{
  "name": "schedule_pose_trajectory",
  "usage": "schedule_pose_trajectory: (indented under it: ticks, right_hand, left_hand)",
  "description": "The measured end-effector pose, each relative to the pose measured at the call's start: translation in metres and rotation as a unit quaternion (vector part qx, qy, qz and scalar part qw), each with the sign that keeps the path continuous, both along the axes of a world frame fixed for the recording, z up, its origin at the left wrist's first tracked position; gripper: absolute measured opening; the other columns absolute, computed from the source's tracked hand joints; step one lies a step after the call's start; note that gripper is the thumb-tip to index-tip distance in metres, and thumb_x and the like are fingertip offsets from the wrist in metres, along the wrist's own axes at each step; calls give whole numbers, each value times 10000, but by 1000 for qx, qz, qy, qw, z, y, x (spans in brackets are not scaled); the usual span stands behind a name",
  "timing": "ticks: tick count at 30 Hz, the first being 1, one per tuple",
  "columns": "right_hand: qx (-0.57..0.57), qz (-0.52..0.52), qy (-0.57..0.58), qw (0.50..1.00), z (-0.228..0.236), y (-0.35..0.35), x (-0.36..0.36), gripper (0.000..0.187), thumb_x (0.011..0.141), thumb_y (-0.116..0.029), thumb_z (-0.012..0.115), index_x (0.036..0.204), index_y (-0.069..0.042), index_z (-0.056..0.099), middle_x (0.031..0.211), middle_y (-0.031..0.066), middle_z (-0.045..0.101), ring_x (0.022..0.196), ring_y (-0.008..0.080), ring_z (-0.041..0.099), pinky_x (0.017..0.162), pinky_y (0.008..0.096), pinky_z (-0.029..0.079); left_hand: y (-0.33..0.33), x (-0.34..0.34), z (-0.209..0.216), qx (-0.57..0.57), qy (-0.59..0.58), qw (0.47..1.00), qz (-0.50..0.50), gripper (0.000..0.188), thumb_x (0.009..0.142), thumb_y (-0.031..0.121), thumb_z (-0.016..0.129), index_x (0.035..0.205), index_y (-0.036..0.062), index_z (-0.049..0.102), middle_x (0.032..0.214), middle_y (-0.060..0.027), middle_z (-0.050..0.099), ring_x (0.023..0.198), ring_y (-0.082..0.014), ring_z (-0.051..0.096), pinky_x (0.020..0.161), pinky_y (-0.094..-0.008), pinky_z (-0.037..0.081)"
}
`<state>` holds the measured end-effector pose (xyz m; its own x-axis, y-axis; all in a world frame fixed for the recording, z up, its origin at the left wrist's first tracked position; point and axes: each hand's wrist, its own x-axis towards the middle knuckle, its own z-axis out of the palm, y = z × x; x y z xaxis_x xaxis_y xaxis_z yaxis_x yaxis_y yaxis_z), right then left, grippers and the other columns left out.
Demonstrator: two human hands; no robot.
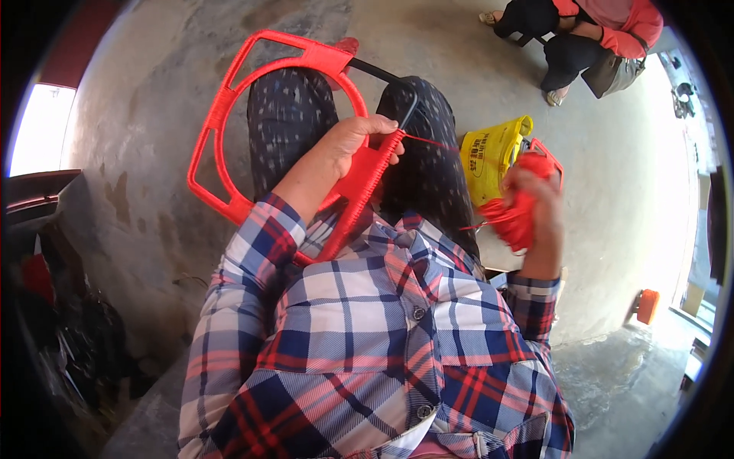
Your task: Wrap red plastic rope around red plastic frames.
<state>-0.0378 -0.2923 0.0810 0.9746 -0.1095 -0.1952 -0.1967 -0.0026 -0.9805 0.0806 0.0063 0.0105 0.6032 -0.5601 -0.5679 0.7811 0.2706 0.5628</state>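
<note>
A frame (222,107) lies across my lap, with a ring inside straight outer bars. Red cord is wound closely round most of it. My left hand (353,142) grips its right side, thumb on top at the end of the wrapped part. Beyond the thumb, a bare black bar (375,70) runs on round the corner. From there a thin red strand (432,141) stretches right. My right hand (541,200), blurred by motion, is closed on a loose bundle of red cord (514,223), held beside my right knee.
A yellow printed container (483,159) stands right of my knee, partly behind the cord. At the upper right another person (604,27) sits low with a dark handbag (613,75). An orange object (647,306) rests farther right. Dark clutter (76,329) fills the left edge.
</note>
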Motion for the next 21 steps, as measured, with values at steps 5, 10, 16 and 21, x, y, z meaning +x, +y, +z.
schedule_pose_trajectory:
  ticks: [5, 10, 16, 21]
  right_hand:
    - [192, -181, -73, 962, 16, -189, -56, 182, 919, -232, 595, 961, -55, 601, 889, 137, 662, 708, 187, 643, 689, 416, 590]
    - [211, -506, -166, 819, -32, -176, -21, 367, 906, -261, 599, 1154, 4, 544, 1205, 215, 575, 1138, 381, 556, 923, 578, 481]
    - [92, 101, 3, 991, -13, 6, 1, 503, 777, -46, 604, 1273, -3, 537, 1125, 58, 622, 983, 178, 598, 875, 311, 495]
    - [-381, 405, 12, 831, 0, 89, 53, 675, 726, -183, 696, 1348, -52, 468, 1104, 209, 645, 969, 380, 635, 868, 393, 500]
  left_hand:
    - [6, 0, 2, -23, 11, 1000, -18, 187, 832, 179, 667, 897, 8, 631, 787, -160, 667, 662, -244, 650, 638, -340, 534]
    - [9, 0, 1, 6, -12, 1000, 4, 182, 825, 183, 677, 882, 14, 638, 784, -154, 670, 659, -234, 649, 629, -331, 533]
    - [12, 0, -2, -9, 8, 1000, 20, 188, 816, 171, 688, 895, 9, 636, 773, -153, 670, 634, -234, 654, 624, -325, 547]
    - [8, -6, 12, -52, 14, 999, 4, 162, 839, 142, 666, 907, 3, 617, 757, -161, 652, 625, -234, 645, 585, -317, 554]
